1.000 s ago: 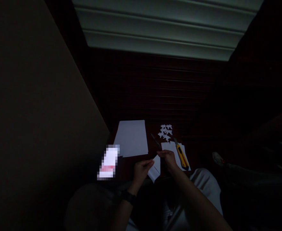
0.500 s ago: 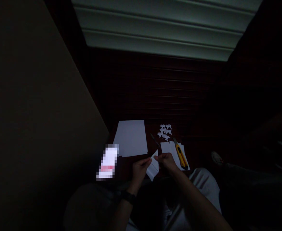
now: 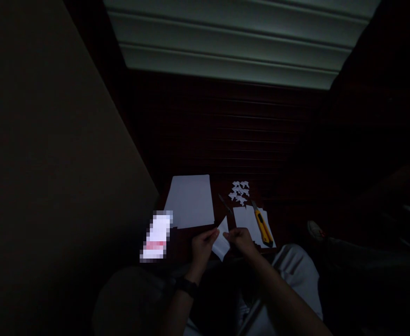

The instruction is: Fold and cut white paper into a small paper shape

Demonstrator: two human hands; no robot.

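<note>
Between my hands is a small piece of white paper (image 3: 220, 246), held up above the table's front edge with creases across it. My left hand (image 3: 202, 245) pinches its left side between thumb and fingers. On the opposite side, my right hand (image 3: 240, 239) grips the paper with the thumb on top. A yellow utility knife (image 3: 263, 227) with its blade out lies on several white paper sheets (image 3: 241, 214) to the right. Several small folded paper pieces (image 3: 239, 192) are heaped behind them. Near that heap rests a thin metal tool (image 3: 225, 204), too dark to identify.
A stack of larger white paper (image 3: 190, 200) lies at the table's back left. In front of it a bright pixelated rectangle (image 3: 157, 235) overlaps the table's left edge. A wall rises on the left. Another person's shoe (image 3: 316, 231) and leg are at the right.
The paper in my hands has turned a little and looks flatter and more opened out; its crease line shows less. Both hands keep hold of it, and the things on the table stay put.
</note>
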